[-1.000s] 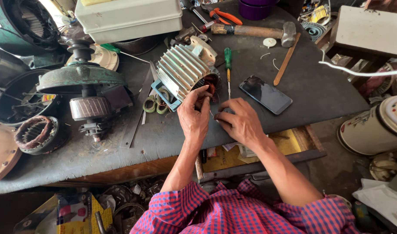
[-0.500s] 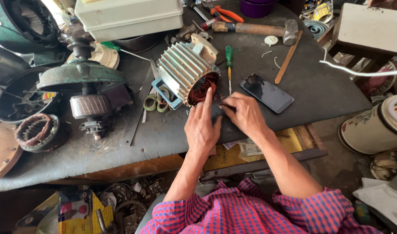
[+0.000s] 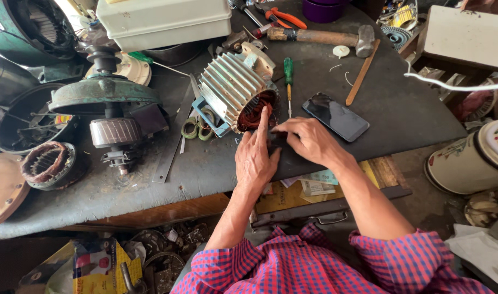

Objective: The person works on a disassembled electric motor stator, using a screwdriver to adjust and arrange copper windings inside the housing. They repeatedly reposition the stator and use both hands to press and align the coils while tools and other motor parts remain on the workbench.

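A ribbed grey motor stator [image 3: 232,87] lies on its side on the dark workbench [image 3: 401,109], its open end with copper windings [image 3: 255,111] facing me. My left hand [image 3: 254,160] rests flat just below it, the index finger stretched up and touching the windings. My right hand [image 3: 309,141] lies beside it, fingertips drawn together near the stator's lower rim over a small dark spot; whether they pinch something is unclear. A green-handled screwdriver [image 3: 287,81] and a black phone [image 3: 336,116] lie just beyond my right hand.
A hammer [image 3: 320,37], a wooden stick [image 3: 362,73] and orange-handled pliers [image 3: 281,17] lie at the back. A green rotor assembly [image 3: 105,103], a second stator [image 3: 45,163] and a white box [image 3: 164,22] crowd the left. An open drawer [image 3: 325,188] sits under the bench edge.
My left hand has opened out and its index finger has reached up into the stator's windings. My right hand has shifted slightly right and brought its fingertips together.
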`<state>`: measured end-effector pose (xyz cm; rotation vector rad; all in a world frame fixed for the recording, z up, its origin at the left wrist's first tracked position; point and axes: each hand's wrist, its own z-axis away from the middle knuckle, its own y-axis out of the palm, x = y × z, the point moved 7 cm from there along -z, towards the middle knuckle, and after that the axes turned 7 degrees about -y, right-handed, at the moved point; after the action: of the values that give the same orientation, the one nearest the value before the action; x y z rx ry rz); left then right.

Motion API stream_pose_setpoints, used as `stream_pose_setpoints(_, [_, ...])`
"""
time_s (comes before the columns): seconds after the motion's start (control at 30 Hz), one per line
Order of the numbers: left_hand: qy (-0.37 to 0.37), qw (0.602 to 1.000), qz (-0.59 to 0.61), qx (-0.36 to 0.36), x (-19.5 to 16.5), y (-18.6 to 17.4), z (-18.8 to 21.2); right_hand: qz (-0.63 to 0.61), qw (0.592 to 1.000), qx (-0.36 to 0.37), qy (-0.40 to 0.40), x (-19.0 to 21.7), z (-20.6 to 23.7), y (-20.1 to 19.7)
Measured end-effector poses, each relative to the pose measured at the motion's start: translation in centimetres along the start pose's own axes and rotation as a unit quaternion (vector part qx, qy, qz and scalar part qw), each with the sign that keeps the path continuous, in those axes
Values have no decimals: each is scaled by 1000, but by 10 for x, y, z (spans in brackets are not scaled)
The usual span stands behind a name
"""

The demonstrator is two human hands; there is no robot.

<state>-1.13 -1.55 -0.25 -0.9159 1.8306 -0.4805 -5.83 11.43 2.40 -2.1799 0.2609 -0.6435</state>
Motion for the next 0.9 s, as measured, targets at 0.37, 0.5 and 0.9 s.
stream_pose_setpoints(0.37, [-47, 995, 85, -1, 20, 6, 4, 0, 996, 30, 80, -14, -2, -2])
stream_pose_setpoints(0.5, [-34, 991, 128, -21, 22, 3, 4, 34, 996, 45, 62, -17, -2, 2])
stream_pose_setpoints(0.9, [-39, 982, 183, -11, 29, 4, 4, 155, 986, 25, -61, 13, 6, -7])
